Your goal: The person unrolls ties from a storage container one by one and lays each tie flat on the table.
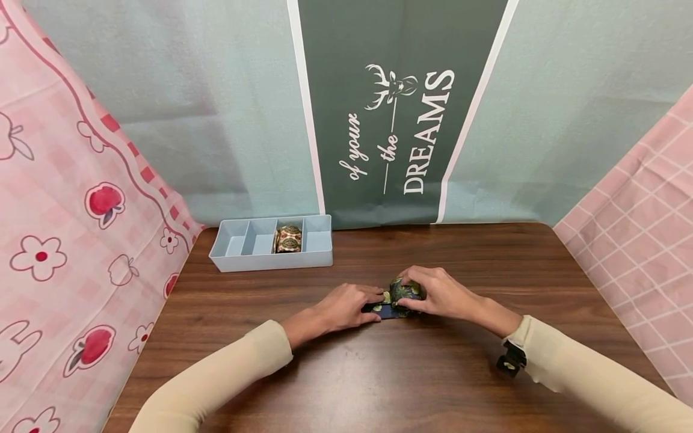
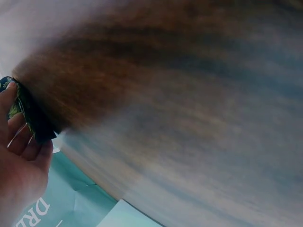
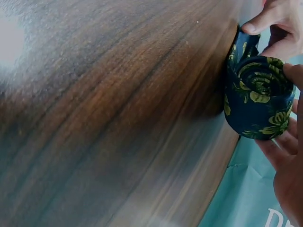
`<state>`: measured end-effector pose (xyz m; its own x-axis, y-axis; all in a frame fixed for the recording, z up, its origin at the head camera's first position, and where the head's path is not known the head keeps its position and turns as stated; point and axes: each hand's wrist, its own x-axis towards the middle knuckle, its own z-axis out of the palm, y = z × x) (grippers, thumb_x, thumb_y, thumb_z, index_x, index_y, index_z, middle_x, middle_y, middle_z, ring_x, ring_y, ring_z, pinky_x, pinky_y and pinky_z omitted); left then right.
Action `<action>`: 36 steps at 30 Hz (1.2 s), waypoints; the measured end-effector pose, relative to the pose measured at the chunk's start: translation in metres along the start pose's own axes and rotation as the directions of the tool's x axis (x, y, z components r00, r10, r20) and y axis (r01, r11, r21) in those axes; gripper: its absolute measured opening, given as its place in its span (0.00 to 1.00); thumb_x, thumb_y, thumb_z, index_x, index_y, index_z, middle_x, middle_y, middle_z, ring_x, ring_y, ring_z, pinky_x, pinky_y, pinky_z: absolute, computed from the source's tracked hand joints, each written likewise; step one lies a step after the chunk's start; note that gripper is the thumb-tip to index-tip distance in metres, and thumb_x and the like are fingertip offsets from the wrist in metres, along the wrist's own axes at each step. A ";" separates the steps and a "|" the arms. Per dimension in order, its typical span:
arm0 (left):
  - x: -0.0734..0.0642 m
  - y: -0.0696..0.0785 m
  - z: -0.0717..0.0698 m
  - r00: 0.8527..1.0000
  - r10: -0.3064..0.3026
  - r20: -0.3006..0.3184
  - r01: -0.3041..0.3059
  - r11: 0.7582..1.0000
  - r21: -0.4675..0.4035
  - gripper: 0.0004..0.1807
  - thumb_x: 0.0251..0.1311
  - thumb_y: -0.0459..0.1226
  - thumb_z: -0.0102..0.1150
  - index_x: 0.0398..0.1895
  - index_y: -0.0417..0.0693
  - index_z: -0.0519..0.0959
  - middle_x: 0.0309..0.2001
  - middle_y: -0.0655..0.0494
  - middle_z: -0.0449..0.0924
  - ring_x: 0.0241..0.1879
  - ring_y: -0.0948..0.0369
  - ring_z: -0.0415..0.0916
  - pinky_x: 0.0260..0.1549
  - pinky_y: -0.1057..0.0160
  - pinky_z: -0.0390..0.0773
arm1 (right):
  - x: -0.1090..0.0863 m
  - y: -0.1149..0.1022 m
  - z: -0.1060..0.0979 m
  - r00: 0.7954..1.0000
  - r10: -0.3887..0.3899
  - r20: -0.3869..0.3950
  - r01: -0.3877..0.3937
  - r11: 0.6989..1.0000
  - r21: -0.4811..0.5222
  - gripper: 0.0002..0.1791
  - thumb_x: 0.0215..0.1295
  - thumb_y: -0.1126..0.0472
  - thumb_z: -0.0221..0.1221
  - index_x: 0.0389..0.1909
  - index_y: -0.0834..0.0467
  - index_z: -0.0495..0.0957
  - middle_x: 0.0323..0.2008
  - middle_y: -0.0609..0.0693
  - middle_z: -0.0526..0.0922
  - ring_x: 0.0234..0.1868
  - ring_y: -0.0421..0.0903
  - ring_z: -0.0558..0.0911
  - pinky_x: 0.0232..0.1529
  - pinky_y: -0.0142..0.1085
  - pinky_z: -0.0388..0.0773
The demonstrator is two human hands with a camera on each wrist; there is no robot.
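A dark blue necktie (image 1: 405, 291) with yellow-green flowers lies near the middle of the table, mostly wound into a roll. My right hand (image 1: 444, 291) grips that roll, thumb on the near side and fingers on the far side. Its spiral end faces the camera in the right wrist view, where the necktie (image 3: 258, 111) stands on edge. To the roll's left, my left hand (image 1: 346, 305) holds the short flat tail (image 1: 385, 311) between thumb and fingers. The left wrist view shows the tail's dark underside (image 2: 40, 120) between them; the roll is mostly hidden there.
A pale blue tray (image 1: 271, 262) with several compartments stands at the table's back left. One compartment holds a rolled brown and cream patterned cloth (image 1: 289, 239). Printed fabric hangs behind the wooden table (image 1: 487, 252) and along both sides.
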<state>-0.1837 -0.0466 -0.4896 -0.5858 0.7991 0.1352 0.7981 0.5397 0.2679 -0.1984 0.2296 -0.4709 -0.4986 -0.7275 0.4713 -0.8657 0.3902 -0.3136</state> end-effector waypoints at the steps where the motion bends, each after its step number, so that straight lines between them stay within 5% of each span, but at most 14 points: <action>1: 0.000 0.000 0.001 1.000 0.001 0.001 -0.001 1.000 -0.006 0.26 0.71 0.50 0.68 0.64 0.46 0.85 0.67 0.51 0.81 0.62 0.56 0.83 0.57 0.59 0.83 | 0.000 0.000 -0.001 1.000 0.011 0.017 -0.011 1.000 -0.002 0.19 0.61 0.55 0.78 0.48 0.56 0.83 0.47 0.48 0.88 0.42 0.39 0.87 0.38 0.35 0.86; 6: 0.001 0.002 0.002 1.000 -0.003 0.013 0.003 1.000 -0.024 0.25 0.72 0.49 0.68 0.63 0.45 0.85 0.68 0.50 0.80 0.60 0.55 0.84 0.56 0.59 0.84 | -0.002 -0.001 -0.005 0.996 0.007 0.084 -0.006 1.000 -0.003 0.24 0.63 0.57 0.74 0.59 0.58 0.84 0.51 0.47 0.86 0.43 0.37 0.85 0.40 0.35 0.86; 14: 0.003 0.002 -0.002 0.999 -0.021 0.045 0.022 0.999 -0.029 0.25 0.72 0.50 0.67 0.64 0.46 0.85 0.68 0.53 0.80 0.63 0.57 0.82 0.57 0.60 0.83 | -0.006 0.003 -0.014 0.986 -0.027 0.162 0.029 1.000 -0.008 0.19 0.65 0.60 0.71 0.57 0.54 0.87 0.51 0.47 0.85 0.42 0.37 0.85 0.38 0.35 0.85; 20: 0.001 0.000 -0.002 0.999 -0.012 0.043 0.013 1.000 -0.010 0.25 0.72 0.50 0.67 0.64 0.47 0.85 0.68 0.52 0.79 0.64 0.57 0.81 0.57 0.59 0.83 | -0.007 0.007 -0.022 0.985 -0.027 0.169 0.026 1.000 0.009 0.16 0.61 0.61 0.73 0.51 0.54 0.88 0.51 0.49 0.87 0.46 0.42 0.87 0.42 0.42 0.87; 28: -0.004 -0.003 -0.004 0.999 0.016 0.039 -0.016 1.000 0.005 0.25 0.71 0.50 0.68 0.65 0.46 0.85 0.68 0.52 0.80 0.65 0.59 0.80 0.59 0.59 0.82 | -0.008 0.010 -0.024 0.991 -0.032 0.131 0.035 0.999 -0.018 0.14 0.58 0.54 0.79 0.41 0.53 0.87 0.45 0.48 0.88 0.39 0.40 0.88 0.36 0.36 0.86; 36: -0.014 -0.012 -0.008 0.999 0.011 0.041 -0.010 1.000 -0.025 0.25 0.71 0.49 0.68 0.64 0.46 0.85 0.67 0.51 0.81 0.64 0.57 0.81 0.58 0.57 0.83 | -0.010 0.010 -0.028 0.984 0.003 0.178 -0.001 1.000 -0.008 0.18 0.61 0.59 0.77 0.50 0.55 0.84 0.45 0.45 0.87 0.39 0.36 0.84 0.36 0.35 0.83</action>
<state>-0.1861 -0.0666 -0.4874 -0.5705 0.8153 0.0990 0.8003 0.5247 0.2902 -0.2037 0.2564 -0.4556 -0.4851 -0.8152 0.3164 -0.8654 0.3957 -0.3074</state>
